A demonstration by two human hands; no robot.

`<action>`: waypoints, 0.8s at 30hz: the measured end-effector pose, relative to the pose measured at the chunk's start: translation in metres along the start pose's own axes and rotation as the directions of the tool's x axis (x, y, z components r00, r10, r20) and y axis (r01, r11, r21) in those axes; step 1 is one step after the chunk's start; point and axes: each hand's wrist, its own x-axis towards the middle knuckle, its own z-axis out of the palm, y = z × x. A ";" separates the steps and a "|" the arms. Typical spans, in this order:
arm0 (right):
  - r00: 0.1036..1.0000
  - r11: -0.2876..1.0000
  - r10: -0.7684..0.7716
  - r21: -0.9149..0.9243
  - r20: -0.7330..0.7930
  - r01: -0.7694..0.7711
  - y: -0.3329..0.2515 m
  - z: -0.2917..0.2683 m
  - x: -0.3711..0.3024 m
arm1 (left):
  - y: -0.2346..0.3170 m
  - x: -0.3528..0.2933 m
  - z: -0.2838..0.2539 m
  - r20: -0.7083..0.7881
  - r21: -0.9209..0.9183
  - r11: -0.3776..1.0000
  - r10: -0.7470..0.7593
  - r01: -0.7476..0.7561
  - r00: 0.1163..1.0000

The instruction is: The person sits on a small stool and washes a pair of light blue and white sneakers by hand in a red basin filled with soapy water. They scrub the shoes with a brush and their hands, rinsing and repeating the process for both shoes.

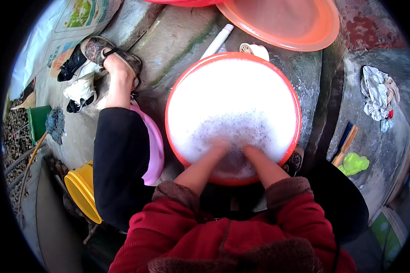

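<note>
Between my knees stands a round orange-red basin (297, 132) full of white suds (234, 91). Both forearms reach down into it from the near side. My left hand (219, 144) is sunk in the foam past the fingers, with only its blurred back part showing. The wrist end of my right hand (249, 150) shows at the surface, and the rest is under the foam. Around the hands the suds are thinner and the water looks grey. Whatever the hands touch or hold lies hidden in the water.
Beyond the basin lie a white ribbed hose (217, 42) and a large orange basin (287, 22). At left are black-and-white shoes (81, 91), a pink basin (154, 145) and a yellow bucket (82, 191). A scrubbing brush (345, 144), a green cloth (354, 164) and crumpled cloths (377, 93) lie right.
</note>
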 end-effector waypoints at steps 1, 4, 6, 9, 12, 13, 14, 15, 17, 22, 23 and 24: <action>1.000 1.000 -0.010 0.008 -0.013 0.010 0.002 -0.001 0.002 | 0.003 0.004 -0.001 0.019 -0.021 1.000 -0.004 0.005 1.000; 0.998 0.999 -0.039 0.024 -0.057 0.040 0.002 -0.003 0.005 | 0.002 0.010 -0.004 0.041 -0.083 0.996 -0.017 0.020 0.999; 0.994 0.997 -0.059 0.040 -0.094 0.063 0.005 -0.004 0.004 | 0.002 0.011 -0.006 0.031 -0.113 0.993 -0.013 0.016 0.999; 0.979 0.987 -0.089 0.116 -0.183 0.112 0.006 -0.018 -0.002 | -0.008 0.012 -0.016 0.034 -0.200 0.980 -0.015 0.021 0.999; 0.894 0.951 0.076 0.302 -0.442 0.068 -0.003 -0.032 -0.016 | -0.012 0.002 -0.043 0.019 -0.377 0.925 -0.037 0.042 0.999; 0.830 0.941 0.149 0.336 -0.538 0.048 -0.014 -0.035 -0.031 | -0.010 -0.011 -0.049 -0.101 -0.432 0.901 -0.085 0.033 0.991; 0.749 0.927 0.220 0.373 -0.625 0.039 -0.024 -0.039 -0.046 | -0.005 -0.025 -0.055 -0.223 -0.489 0.872 -0.137 0.011 0.965; 0.661 0.947 0.205 0.318 -0.722 0.053 -0.039 -0.038 -0.075 | -0.003 -0.040 -0.054 -0.351 -0.512 0.859 -0.194 -0.015 0.916; 0.507 0.960 0.183 0.265 -0.842 0.093 -0.056 -0.044 -0.117 | 0.009 -0.065 -0.056 -0.580 -0.525 0.846 -0.278 -0.090 0.766; 0.384 0.948 0.121 0.221 -0.916 0.230 -0.078 -0.050 -0.166 | 0.019 -0.115 -0.083 -0.702 -0.494 0.838 -0.228 -0.231 0.675; 0.364 0.942 0.115 0.218 -0.924 0.257 -0.083 -0.046 -0.174 | 0.016 -0.118 -0.079 -0.744 -0.463 0.851 -0.220 -0.249 0.631; 0.346 0.942 0.117 0.214 -0.931 0.258 -0.084 -0.041 -0.180 | 0.016 -0.122 -0.075 -0.780 -0.431 0.862 -0.207 -0.267 0.591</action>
